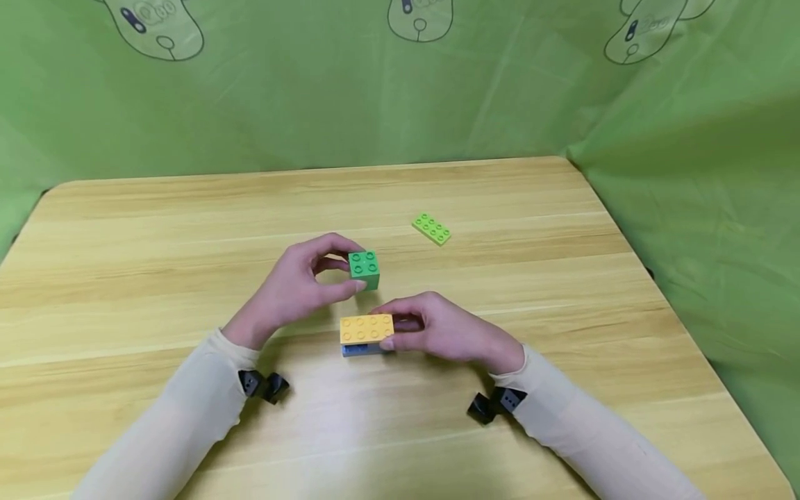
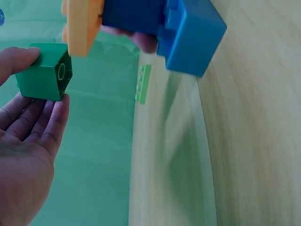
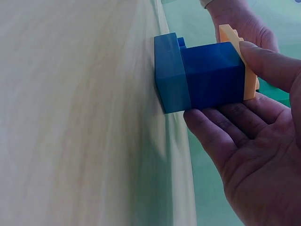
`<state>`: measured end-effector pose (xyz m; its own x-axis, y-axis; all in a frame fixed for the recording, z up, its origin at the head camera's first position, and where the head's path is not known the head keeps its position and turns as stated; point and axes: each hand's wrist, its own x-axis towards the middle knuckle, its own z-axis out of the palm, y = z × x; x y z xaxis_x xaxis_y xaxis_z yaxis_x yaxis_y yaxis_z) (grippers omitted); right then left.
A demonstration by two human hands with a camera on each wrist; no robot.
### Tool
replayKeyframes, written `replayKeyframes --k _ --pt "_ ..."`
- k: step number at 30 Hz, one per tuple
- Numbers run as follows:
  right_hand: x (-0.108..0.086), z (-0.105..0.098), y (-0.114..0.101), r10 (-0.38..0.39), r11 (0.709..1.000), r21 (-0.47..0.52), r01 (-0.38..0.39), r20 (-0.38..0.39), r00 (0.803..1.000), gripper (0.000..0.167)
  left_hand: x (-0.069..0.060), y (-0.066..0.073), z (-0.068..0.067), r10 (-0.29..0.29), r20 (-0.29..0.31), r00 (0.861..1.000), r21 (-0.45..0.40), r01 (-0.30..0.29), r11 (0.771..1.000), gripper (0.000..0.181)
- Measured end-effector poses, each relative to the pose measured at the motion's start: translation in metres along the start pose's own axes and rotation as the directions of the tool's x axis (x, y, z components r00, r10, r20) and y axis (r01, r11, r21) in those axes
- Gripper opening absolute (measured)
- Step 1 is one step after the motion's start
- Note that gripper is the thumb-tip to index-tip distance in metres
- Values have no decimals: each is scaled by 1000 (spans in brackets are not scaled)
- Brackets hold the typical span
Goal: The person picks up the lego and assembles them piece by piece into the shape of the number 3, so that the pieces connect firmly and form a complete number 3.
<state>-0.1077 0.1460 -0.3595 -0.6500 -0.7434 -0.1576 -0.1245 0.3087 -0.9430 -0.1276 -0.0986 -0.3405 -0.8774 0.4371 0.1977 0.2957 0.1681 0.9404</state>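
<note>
My left hand pinches a green two-by-two building brick between thumb and fingers, studs up. In the left wrist view the hollow underside of this green brick shows. Nearer to me, my right hand grips a stack of bricks, thumb on the near side and fingers behind. A yellow plate tops the stack, over a dark blue brick and a lighter blue brick at the bottom. Some studs of the bottom brick stay uncovered. Whether the stack touches the table, I cannot tell.
A light green plate with studs up lies on the wooden table, beyond both hands. Green cloth hangs behind the table's far edge and along its right side. Small black devices sit at both wrists.
</note>
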Motion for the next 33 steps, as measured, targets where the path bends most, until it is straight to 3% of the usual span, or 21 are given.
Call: replayKeyframes --k 11,14,18,25,33 --pt "0 0 -1 8 1000 -29 -8 7 1000 34 -11 11 10 107 7 994 -31 -106 994 36" --pt "0 0 -2 5 1000 13 -5 12 1000 35 -13 13 13 134 11 991 -46 -134 990 36" --pt "0 1 -3 12 997 78 -14 20 1000 37 -15 15 15 133 14 991 -48 -132 990 37" --pt "0 2 -3 12 997 74 -12 11 1000 41 -19 16 19 158 -8 987 -45 -158 986 37" --pt "-1 2 -2 9 997 74 -9 5 1000 41 -25 14 23 155 17 988 -38 -155 987 37"
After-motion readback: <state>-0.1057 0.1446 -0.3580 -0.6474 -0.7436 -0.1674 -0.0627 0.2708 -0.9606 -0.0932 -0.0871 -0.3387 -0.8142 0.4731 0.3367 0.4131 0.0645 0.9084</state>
